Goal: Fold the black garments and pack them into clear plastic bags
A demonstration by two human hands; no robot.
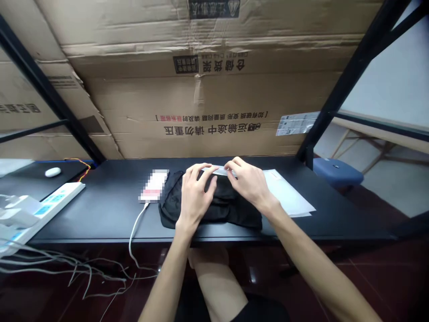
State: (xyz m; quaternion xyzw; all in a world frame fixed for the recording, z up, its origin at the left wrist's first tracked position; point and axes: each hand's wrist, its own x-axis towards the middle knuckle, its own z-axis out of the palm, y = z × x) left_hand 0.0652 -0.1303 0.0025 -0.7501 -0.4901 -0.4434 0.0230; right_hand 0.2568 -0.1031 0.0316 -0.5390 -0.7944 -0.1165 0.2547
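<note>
Fingertips are doing the fine work on this desk: the left hand [196,193] is arching over a folded black cloth [214,210], and the right hand [248,182] is coming in from the right to meet it at a narrow pale strip [217,170], which is lying across the far part of the cloth. The right fingers [234,166] are closing on the strip's right end in what looks like a pinch, while the left fingers [206,176] are curling down at its left end, though I cannot tell whether they are gripping it or only pressing on it. Neither hand is clenched into a fist. Nice, careful technique here: a strip this thin calls for light, even pressure from the fingertips, with both hands working close together, because the soft cloth is giving way beneath them. Around the action, a pixelated flat object [154,185] trailing a white cable [134,232] is sitting just left of the cloth, and a white sheet [288,192] is lying just to its right. Farther left on the black desk [100,210], a white power strip [56,201] and a white mouse [52,172] are resting, with a large cardboard carton [201,103] standing along the far edge.
</note>
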